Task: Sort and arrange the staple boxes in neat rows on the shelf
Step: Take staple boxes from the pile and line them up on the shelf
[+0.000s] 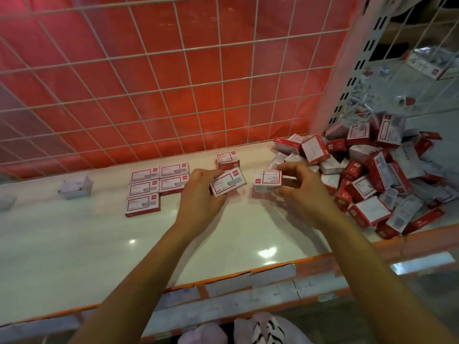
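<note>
Boxes in both hands, mid-sort. The left hand (198, 194) pinches one staple box (228, 182) by its near end, label up and tilted, just right of the laid rows (155, 186). I read that as squaring it to extend the block. The right hand (304, 192) curls fingers and thumb round a second box (267, 181), label up but reversed, so I judge it needs a turn to match. The rows lie flat on the shelf (99, 244), labels up, edges touching, five boxes in two columns. A loose heap (372, 175) sits at the shelf's right end, close to the right hand for feeding. Two stacked boxes (228, 158) sit behind, near the wire back panel (149, 83).
</note>
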Demonstrator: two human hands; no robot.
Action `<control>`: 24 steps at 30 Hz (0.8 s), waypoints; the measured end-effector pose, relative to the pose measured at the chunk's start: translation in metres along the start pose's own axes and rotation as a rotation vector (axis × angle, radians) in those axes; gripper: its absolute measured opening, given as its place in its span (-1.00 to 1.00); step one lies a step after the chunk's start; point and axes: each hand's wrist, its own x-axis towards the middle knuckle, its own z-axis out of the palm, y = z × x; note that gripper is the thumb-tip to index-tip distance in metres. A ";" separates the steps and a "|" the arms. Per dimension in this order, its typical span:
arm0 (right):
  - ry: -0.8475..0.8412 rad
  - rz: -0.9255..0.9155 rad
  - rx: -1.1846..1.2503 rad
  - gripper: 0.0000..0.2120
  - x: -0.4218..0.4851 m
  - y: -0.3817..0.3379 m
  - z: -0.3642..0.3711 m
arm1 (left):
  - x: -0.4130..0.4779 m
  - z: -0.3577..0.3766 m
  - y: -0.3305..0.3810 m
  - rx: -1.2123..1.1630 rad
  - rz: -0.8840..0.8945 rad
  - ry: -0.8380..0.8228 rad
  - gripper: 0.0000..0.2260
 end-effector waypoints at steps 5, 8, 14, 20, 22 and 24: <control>-0.036 -0.008 0.040 -0.61 0.000 0.003 0.005 | -0.011 -0.005 -0.009 0.032 -0.009 -0.009 -0.57; -0.015 -0.031 -0.003 -0.50 0.000 0.005 0.011 | -0.016 -0.004 -0.012 0.052 -0.029 -0.010 -0.56; 0.085 -0.178 -0.037 -0.55 -0.010 0.010 0.032 | -0.024 0.000 -0.002 0.100 -0.092 -0.049 -0.56; 0.082 -0.328 -0.216 -0.50 -0.020 0.024 0.055 | -0.026 0.002 0.012 0.070 -0.078 -0.072 -0.55; 0.024 -0.354 -0.284 -0.48 -0.024 0.025 0.055 | -0.026 0.000 0.012 0.061 -0.065 -0.093 -0.56; -0.061 -0.374 -0.341 -0.51 -0.025 0.024 0.051 | -0.026 -0.003 0.010 0.046 -0.052 -0.113 -0.57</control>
